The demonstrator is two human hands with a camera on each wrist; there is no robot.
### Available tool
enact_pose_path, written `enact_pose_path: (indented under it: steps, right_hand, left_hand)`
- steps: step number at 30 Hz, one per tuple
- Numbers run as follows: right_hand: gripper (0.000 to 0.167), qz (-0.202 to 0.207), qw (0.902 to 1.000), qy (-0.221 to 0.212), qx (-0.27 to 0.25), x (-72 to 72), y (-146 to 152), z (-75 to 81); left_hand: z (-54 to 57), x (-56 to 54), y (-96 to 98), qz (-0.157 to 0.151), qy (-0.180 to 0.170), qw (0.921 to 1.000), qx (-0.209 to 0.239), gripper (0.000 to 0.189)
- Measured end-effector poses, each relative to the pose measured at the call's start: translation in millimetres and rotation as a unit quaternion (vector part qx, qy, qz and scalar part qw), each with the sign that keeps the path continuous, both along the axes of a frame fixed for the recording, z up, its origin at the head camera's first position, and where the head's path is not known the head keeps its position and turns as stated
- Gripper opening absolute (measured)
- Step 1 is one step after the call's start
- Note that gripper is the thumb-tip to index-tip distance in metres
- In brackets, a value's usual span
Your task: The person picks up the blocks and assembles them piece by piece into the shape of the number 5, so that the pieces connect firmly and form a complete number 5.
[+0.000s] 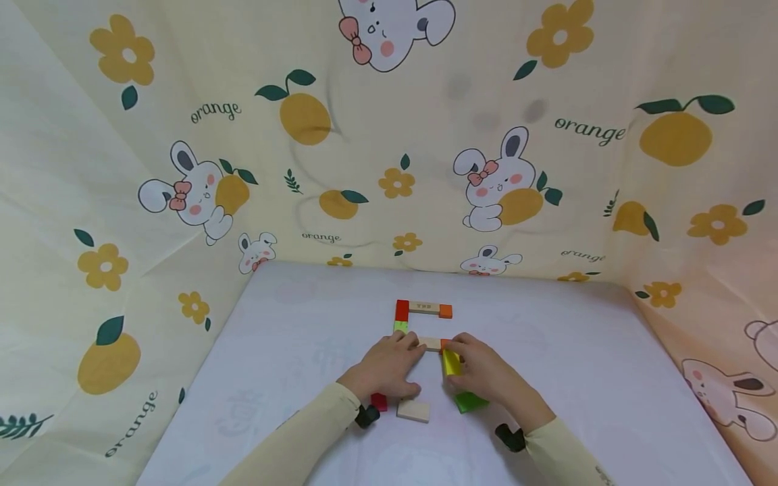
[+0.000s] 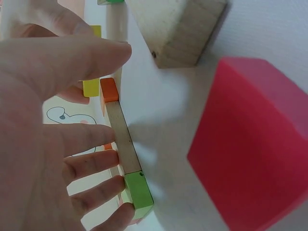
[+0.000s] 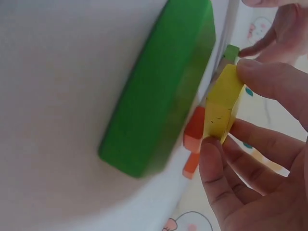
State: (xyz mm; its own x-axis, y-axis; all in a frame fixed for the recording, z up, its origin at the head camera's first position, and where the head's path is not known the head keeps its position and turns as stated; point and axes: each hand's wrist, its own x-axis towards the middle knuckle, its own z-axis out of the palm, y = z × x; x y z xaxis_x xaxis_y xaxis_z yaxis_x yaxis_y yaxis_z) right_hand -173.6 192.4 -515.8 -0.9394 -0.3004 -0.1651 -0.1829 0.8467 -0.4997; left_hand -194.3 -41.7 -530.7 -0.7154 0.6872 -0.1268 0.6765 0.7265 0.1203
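My left hand (image 1: pixel 384 364) has its fingertips at the light green block (image 2: pixel 138 190) and along the adjoining plain wooden block (image 2: pixel 123 137), with its thumb held apart. An orange block (image 2: pixel 109 90) sits at that wooden block's other end. My right hand (image 1: pixel 486 370) pinches a yellow block (image 3: pixel 222 101) between thumb and fingers, close beside the orange block. Behind the hands, a red block (image 1: pixel 402 310), a wooden block (image 1: pixel 423 308) and another orange block (image 1: pixel 446 311) form the far part of the arrangement.
Nearer the person, a dark green block (image 1: pixel 471 403) lies below the right hand. A loose wooden block (image 1: pixel 413 410) and a pinkish-red block (image 2: pixel 255 144) lie near the left wrist. The white table (image 1: pixel 292 304) meets a patterned cloth backdrop (image 1: pixel 413 135) at its far edge.
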Motion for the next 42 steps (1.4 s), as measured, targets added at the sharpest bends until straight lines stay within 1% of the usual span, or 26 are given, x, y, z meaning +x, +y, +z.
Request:
enact_pose_path:
  steps: [6,12,15,21,31,42]
  right_hand:
    - [0.06,0.01,0.9998,0.018,0.007,0.4,-3,-7.7]
    - [0.061,0.006,0.9997,0.022,0.01,2.0,-5,-12.1]
    - [0.062,0.002,0.9997,0.02,0.012,3.0,-6,-12.7]
    - [0.062,-0.007,0.9996,0.017,0.021,4.0,-8,-14.0]
    - [0.064,-0.019,0.9994,0.012,0.026,5.1,-11,-11.3]
    - [0.062,-0.02,0.9992,0.015,0.032,5.1,-10,-11.6]
  left_hand:
    - [-0.6,-0.4,-0.8,-0.005,0.006,1.0,0.003,0.076]
    - [-2.8,-1.2,-0.9,-0.004,0.007,1.0,0.002,0.076]
    - [-4.1,-1.6,-1.0,-0.005,0.009,0.9999,0.002,0.076]
    - [-3.0,-0.7,-0.6,-0.003,0.008,1.0,-0.001,0.076]
    - [-3.5,-1.2,0.3,0.001,0.006,1.0,-0.007,0.077]
    - [0.1,-0.4,0.3,-0.001,0.006,0.9999,-0.01,0.077]
